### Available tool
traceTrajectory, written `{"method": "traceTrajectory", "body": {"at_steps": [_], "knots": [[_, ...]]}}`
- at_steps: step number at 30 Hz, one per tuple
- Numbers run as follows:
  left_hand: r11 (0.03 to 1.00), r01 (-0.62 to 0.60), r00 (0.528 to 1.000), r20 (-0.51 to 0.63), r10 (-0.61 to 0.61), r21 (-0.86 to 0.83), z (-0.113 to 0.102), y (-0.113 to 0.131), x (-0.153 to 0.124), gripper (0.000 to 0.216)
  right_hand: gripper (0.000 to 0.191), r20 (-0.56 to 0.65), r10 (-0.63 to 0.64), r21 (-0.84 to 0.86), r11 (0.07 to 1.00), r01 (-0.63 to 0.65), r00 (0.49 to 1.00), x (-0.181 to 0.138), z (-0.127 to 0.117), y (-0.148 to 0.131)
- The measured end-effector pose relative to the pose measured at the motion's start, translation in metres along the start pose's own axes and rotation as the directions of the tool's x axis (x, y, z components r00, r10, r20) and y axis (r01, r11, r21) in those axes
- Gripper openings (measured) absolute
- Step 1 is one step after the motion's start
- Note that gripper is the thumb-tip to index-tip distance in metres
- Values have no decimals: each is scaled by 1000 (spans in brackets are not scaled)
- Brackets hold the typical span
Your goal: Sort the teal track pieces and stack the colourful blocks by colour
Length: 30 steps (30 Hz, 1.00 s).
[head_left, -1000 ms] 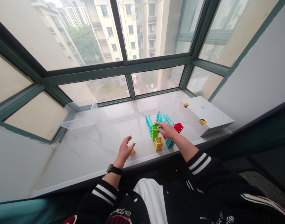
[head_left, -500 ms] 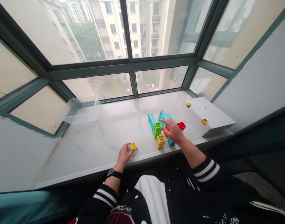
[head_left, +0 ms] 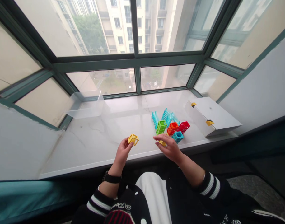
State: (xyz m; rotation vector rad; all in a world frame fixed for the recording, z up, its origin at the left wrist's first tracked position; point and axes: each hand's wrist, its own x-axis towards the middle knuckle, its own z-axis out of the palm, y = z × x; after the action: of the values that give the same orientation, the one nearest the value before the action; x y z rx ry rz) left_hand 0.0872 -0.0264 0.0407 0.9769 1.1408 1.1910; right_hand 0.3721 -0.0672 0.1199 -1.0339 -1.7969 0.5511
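Observation:
Between the fingertips of my left hand (head_left: 122,153) is a yellow hollow cube block (head_left: 133,139), held tilted over the sill. My right hand (head_left: 168,147) has its thumb and fingers apart, with nothing seen between them. It hovers in front of a yellow block stack (head_left: 162,143), which it partly hides. Just behind stands a green block stack (head_left: 161,127). To the right are an orange block stack (head_left: 172,128), a red block stack (head_left: 184,127) and a blue block stack (head_left: 178,137).
Translucent blue toothed track pieces (head_left: 167,116) lie behind the stacks. A clear plastic bin (head_left: 85,110) stands at the back left of the white marble sill (head_left: 105,124). A white box (head_left: 214,115) with yellow-black tabs sits at the right. Windows enclose the back.
My left hand has lifted the yellow cube from the sill and tilted it. My right hand has drawn back from the orange stack toward me and left, in front of the yellow stack.

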Motion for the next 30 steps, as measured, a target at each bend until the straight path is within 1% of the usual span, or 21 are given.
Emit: {"method": "traceTrajectory", "body": {"at_steps": [2,5,10,13,17,24,30], "knots": [[998,-4,1000,22,6,-70,5,13,-9,61,29,42,4,32,999,-5,999,2,11,-3],[990,4,998,60,5,-139,14,25,-21,60,35,94,1,93,996,-10,996,6,25,-8],[984,8,992,129,15,-176,36,34,-32,55,49,130,-12,155,988,-8,991,10,37,-14],[990,-11,984,172,36,-143,47,35,-35,56,48,124,14,151,988,-33,992,9,38,-15],[993,-11,973,227,38,-119,53,36,-38,58,42,101,46,129,990,-59,994,8,34,-13],[994,4,959,281,27,-109,55,31,-38,57,34,89,73,122,989,-83,993,8,33,-8],[999,11,952,305,1,-38,55,26,-36,63,36,72,41,63,997,-45,997,5,29,-2]]}}
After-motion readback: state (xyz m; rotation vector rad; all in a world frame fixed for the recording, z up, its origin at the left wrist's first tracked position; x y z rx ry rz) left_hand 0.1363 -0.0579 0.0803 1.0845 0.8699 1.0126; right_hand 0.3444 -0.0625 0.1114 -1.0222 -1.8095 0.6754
